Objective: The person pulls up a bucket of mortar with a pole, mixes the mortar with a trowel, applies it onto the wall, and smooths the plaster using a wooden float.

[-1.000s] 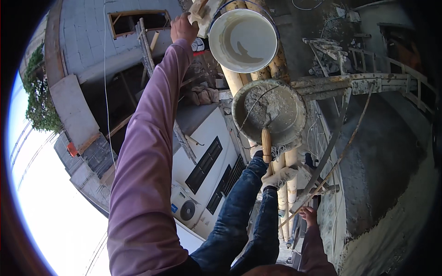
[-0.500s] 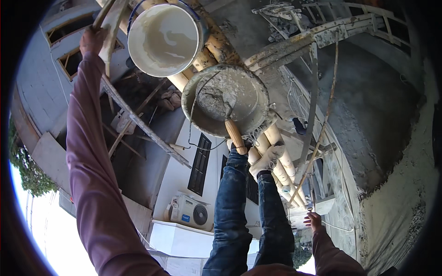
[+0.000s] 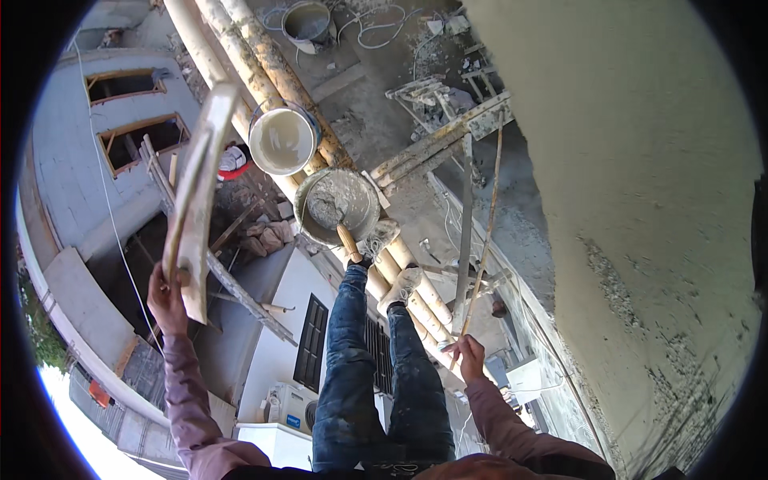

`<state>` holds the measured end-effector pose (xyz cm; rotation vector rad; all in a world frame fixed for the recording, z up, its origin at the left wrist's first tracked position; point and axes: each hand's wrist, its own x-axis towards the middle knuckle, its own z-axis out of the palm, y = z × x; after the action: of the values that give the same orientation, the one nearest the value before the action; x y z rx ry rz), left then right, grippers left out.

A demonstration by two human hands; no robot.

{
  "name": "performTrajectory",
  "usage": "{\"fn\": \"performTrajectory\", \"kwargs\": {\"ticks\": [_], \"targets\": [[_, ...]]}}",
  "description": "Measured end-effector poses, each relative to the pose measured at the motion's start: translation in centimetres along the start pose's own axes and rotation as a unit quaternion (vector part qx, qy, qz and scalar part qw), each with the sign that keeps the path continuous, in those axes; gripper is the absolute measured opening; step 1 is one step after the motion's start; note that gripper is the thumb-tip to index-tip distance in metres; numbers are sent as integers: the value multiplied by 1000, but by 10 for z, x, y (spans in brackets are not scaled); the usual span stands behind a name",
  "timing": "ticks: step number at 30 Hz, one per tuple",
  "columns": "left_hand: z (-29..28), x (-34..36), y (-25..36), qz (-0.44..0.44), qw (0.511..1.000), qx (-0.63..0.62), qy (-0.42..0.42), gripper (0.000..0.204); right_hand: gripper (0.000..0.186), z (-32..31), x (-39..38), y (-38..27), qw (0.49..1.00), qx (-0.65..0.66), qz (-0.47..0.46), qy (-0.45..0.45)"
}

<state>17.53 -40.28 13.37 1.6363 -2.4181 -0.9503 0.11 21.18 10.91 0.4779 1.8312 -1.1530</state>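
Note:
My left hand (image 3: 166,302) is closed around the handle bar of a long plasterer's darby (image 3: 210,132), which points up and away at the left. My right hand (image 3: 470,358) is curled, low at the right, near a thin slanting pole; what its fingers hold, if anything, I cannot make out. Between my hands, beyond my feet, a mortar bucket (image 3: 366,206) stands on the poles. A trowel's wooden handle (image 3: 349,242) leans out of its grey mix, the blade hidden. Just past it is a pale bucket (image 3: 254,142) with some whitish liquid inside.
I stand on lashed round poles (image 3: 250,68) high above the ground. A freshly plastered wall (image 3: 640,152) fills the right side. Wooden braces (image 3: 466,232) cross at the right. Below are an air-conditioner unit (image 3: 290,406), a red-and-white rounded object (image 3: 234,162) and another bucket (image 3: 308,22).
My left hand has come down and nearer with the darby. The right hand is higher and closer in. My view has shifted, so the buckets look smaller and more plastered wall shows.

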Motion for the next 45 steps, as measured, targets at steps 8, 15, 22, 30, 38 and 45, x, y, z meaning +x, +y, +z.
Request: {"fn": "performTrajectory", "kwargs": {"ticks": [8, 15, 22, 30, 38, 45], "targets": [[22, -158, 212, 347, 865, 253, -260, 24, 34, 56, -86, -168, 924, 216, 159, -273], [67, -267, 354, 697, 610, 129, -355, 28, 51, -7, -166, -142, 803, 516, 219, -203], [39, -402, 480, 832, 423, 72, -352, 30, 65, -56, -281, -134, 640, 760, 101, 46], [4, -475, 512, 870, 313, -5, -382, 34, 21, -75, -308, -141, 329, 907, -190, 182], [-13, -475, 528, 851, 252, -60, -457, 41, 16, -119, -369, -136, 362, 747, -344, 438], [-3, -382, 521, 724, 570, -74, -382, 38, 23, -247, -438, -146, 520, 419, -635, 389]]}}
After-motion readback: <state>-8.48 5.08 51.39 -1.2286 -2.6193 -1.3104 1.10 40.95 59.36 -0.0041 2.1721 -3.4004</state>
